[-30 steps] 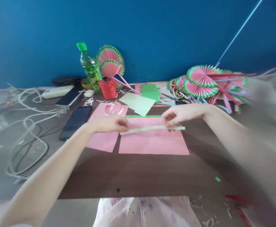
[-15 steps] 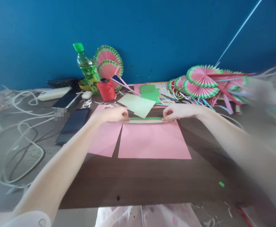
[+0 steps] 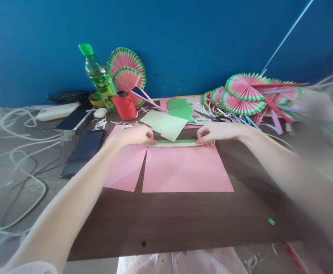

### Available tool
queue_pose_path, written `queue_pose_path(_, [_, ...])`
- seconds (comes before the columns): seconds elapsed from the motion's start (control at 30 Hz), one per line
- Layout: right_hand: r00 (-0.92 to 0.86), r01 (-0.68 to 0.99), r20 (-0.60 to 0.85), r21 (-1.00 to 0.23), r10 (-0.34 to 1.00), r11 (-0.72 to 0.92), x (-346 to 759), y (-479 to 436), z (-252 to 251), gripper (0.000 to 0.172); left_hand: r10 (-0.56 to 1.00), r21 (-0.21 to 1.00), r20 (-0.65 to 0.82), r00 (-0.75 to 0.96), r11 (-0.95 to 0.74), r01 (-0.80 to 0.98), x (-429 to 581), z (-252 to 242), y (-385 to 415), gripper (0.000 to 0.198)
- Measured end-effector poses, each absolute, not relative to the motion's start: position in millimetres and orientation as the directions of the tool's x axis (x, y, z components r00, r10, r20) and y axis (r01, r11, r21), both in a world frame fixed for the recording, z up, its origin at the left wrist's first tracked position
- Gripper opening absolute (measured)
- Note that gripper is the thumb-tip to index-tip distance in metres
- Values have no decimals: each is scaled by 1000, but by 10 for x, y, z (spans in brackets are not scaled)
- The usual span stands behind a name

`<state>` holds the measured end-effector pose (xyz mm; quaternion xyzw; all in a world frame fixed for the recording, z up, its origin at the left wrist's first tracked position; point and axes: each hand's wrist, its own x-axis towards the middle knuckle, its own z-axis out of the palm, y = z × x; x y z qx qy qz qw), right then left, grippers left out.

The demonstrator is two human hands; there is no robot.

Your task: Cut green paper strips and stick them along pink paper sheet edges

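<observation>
Along the top edge of a pink paper sheet [image 3: 187,171] lies a narrow paper strip [image 3: 176,144], pale green in front with a darker green band behind. My left hand [image 3: 139,135] pinches the strip's left end, and my right hand [image 3: 214,133] pinches its right end. Some fingertips of both hands are hidden behind the paper. A second pink sheet [image 3: 125,171] lies to the left, partly under my left hand and forearm. Just beyond the strip rest pale green paper pieces [image 3: 166,125].
Behind stand a green-capped bottle [image 3: 99,78], a red roll [image 3: 125,106] and pleated paper fans [image 3: 128,72]. More fans [image 3: 246,95] and dark scissors [image 3: 212,116] lie back right. A dark phone [image 3: 83,152] and white cables [image 3: 37,182] are left. A green scrap [image 3: 271,221] lies front right.
The view has shifted slightly. Both hands keep their pinch on the strip's ends, and its darker green band sits nearly level along the pink sheet's top edge.
</observation>
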<state>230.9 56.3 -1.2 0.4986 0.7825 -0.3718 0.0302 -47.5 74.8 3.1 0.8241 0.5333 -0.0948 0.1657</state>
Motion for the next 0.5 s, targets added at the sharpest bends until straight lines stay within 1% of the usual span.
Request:
queue_pose_path(0.1, [-504, 782, -433, -596, 747, 181, 2313, 565, -11, 34, 853, 181, -330, 405, -364, 914, -487, 27, 762, 37])
queue_pose_path(0.2, [-509, 766, -449, -625, 734, 149, 2314, 564, -4, 31, 847, 196, -343, 406, -358, 913, -472, 70, 742, 34])
queue_pose_path(0.37, [-505, 757, -462, -643, 729, 117, 2326, 578, -10, 26, 812, 212, -364, 456, -404, 890, -449, 158, 701, 28])
queue_pose_path(0.5, [-500, 748, -459, -656, 734, 100, 2347, 596, -34, 24, 821, 205, -366, 438, -388, 899, -467, 160, 702, 25])
